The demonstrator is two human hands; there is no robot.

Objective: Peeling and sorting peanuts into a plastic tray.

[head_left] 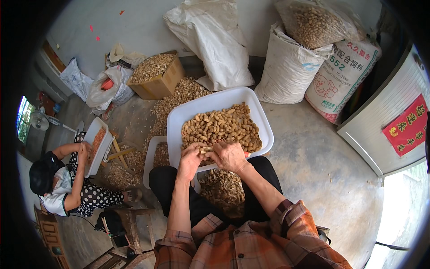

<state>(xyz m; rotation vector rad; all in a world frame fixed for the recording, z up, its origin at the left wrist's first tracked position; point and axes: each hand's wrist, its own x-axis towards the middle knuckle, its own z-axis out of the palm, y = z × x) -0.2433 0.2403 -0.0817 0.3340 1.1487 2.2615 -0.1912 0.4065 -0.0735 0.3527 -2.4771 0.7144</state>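
Before me a white plastic tub [265,134] rests at my knees, heaped with unshelled peanuts [218,126]. Over its near side, my right hand [230,155] is closed around a wooden stick tool [206,150]. The tool's pale tips point left, and a red end shows beyond the hand. My left hand [190,159] meets those tips with bent fingers; whether a peanut is pinched there is hidden. Loose peanut shells [223,190] lie below, between my legs.
A second white tub [149,161] stands partly under the first. Behind are a cardboard box [164,80] of shells, a white woven sack [215,43] and more sacks [292,67]. A co-worker [67,181] sits at left with a tub [88,134]. A wooden stool [134,228] stands lower left.
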